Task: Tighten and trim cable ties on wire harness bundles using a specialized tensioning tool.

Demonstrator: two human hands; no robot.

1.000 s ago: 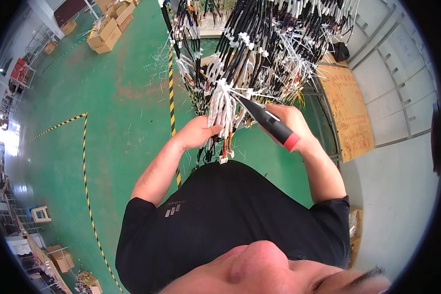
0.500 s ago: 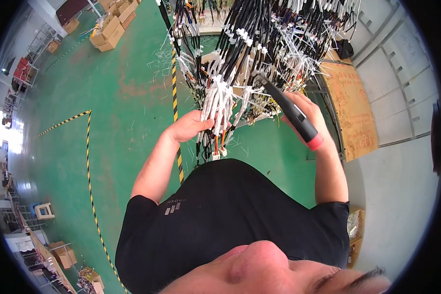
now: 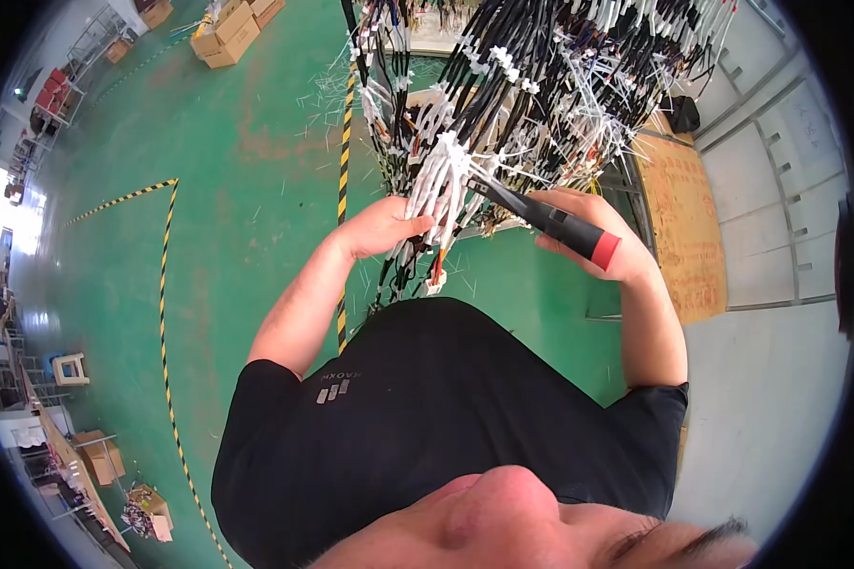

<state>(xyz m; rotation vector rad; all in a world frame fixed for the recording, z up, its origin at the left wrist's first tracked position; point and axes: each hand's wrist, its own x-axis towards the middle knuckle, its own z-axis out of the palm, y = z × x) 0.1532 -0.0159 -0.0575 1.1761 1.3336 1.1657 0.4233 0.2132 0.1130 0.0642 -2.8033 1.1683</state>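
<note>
The left hand (image 3: 380, 228) curls closed around 1 white cable bundle (image 3: 432, 194) before the chest; the right hand (image 3: 593, 211) grips a red-ended black tool (image 3: 550, 222), its tip newly back near the bundle's tie (image 3: 453, 150) (contact unclear), bringing it within reach. Black cables (image 3: 470, 71) hang beyond.

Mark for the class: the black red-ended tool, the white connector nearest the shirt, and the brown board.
Black red-ended tool (image 3: 548, 220): head view, middle of its body.
White connector (image 3: 436, 283): head view, on its housing.
Brown board (image 3: 681, 223): head view, on its flat face.

small pale lettering (image 3: 338, 376) and three-bar logo (image 3: 333, 391) on black shirt (image 3: 436, 408), lower middle; reddish marks (image 3: 678, 223) on wooden board (image 3: 657, 175), right, illegible.
</note>
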